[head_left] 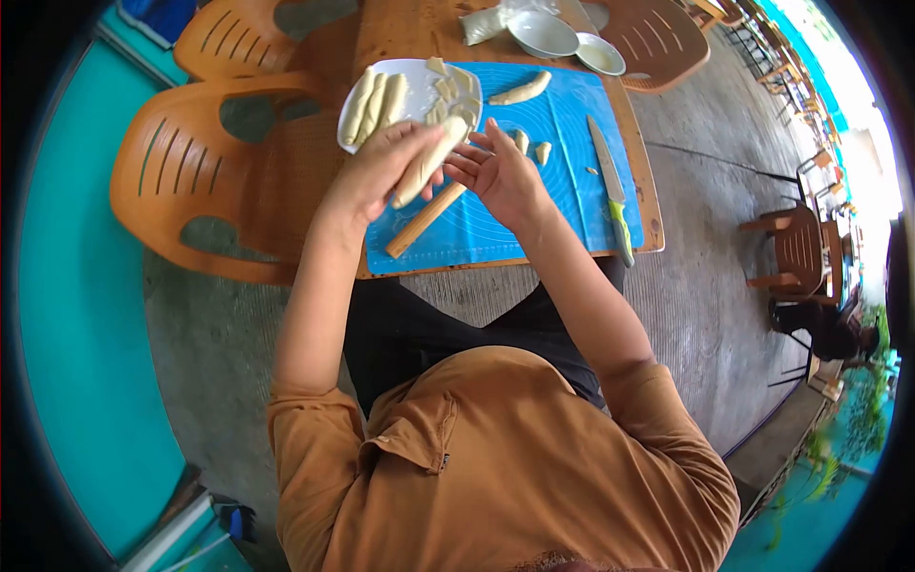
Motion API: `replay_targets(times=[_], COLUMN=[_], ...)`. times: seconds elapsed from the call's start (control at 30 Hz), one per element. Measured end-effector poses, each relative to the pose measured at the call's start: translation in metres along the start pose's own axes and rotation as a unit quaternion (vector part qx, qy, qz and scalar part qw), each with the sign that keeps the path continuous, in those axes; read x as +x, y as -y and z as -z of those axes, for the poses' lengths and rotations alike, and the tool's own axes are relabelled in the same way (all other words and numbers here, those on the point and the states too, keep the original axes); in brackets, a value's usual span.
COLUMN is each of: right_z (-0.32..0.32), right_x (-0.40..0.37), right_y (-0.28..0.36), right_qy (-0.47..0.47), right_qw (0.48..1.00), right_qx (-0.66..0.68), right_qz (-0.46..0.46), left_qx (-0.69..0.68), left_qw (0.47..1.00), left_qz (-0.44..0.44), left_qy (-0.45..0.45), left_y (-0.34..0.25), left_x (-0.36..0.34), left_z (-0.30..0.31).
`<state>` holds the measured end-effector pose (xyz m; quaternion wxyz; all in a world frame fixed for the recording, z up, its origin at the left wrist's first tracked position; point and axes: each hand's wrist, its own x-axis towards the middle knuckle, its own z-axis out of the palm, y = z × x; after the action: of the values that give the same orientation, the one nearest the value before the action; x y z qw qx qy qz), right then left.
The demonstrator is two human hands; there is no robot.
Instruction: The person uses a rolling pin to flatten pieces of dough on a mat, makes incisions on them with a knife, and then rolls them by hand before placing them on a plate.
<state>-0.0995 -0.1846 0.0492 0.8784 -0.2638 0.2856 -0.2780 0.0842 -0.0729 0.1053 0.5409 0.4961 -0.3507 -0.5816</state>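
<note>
My left hand (386,167) holds a pale dough roll (429,164), tilted, above the blue mat (562,210). My right hand (498,173) is beside the roll, palm up with its fingers apart, holding nothing. Below both hands a wooden rolling pin (419,225) lies on the mat, its upper part hidden. The white tray (347,129) behind my left hand bears several dough rolls and flat pieces. A curved dough roll (521,89) and small dough pieces (543,153) rest on the mat. On the right lies a knife (607,167) with a green handle.
Two metal bowls (543,35) (600,55) and a plastic bag (484,25) stand at the far side of the wooden table (410,29). Orange chairs (162,181) are on the left and far right. A seated person (834,329) is in the distance at right.
</note>
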Motion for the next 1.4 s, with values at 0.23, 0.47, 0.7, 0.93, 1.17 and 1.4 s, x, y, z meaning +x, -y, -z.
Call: replay_targets(times=[0.23, 0.47, 0.7, 0.93, 1.17, 1.4], right_z=[0.083, 0.129, 0.126, 0.133, 0.136, 0.191], right_x=[-0.068, -0.094, -0.082, -0.076, -0.109, -0.130], right_y=[0.018, 0.021, 0.017, 0.017, 0.027, 0.048], right_qy=[-0.066, -0.125, -0.134, -0.149, -0.232, -0.349], right_qw=[0.990, 0.965, 0.944, 0.798, 0.672, 0.431], right_qx=[-0.081, -0.204, -0.261, -0.548, -0.640, -0.776], right_qz=[0.099, 0.110, 0.148, 0.204, 0.292, 0.301], left_qx=[0.209, 0.491, 0.583, 0.648, 0.664, 0.616], left_qw=[0.976, 0.865, 0.785, 0.733, 0.711, 0.714], left_qz=[0.008, -0.104, -0.190, -0.175, -0.197, -0.313], left_qy=[0.053, 0.007, -0.088, -0.111, -0.118, -0.113], left_y=[0.065, 0.114, 0.121, 0.127, 0.122, 0.137], left_x=[-0.004, -0.001, -0.008, -0.014, -0.004, 0.031], left_z=[-0.061, -0.100, -0.104, -0.092, -0.109, -0.130])
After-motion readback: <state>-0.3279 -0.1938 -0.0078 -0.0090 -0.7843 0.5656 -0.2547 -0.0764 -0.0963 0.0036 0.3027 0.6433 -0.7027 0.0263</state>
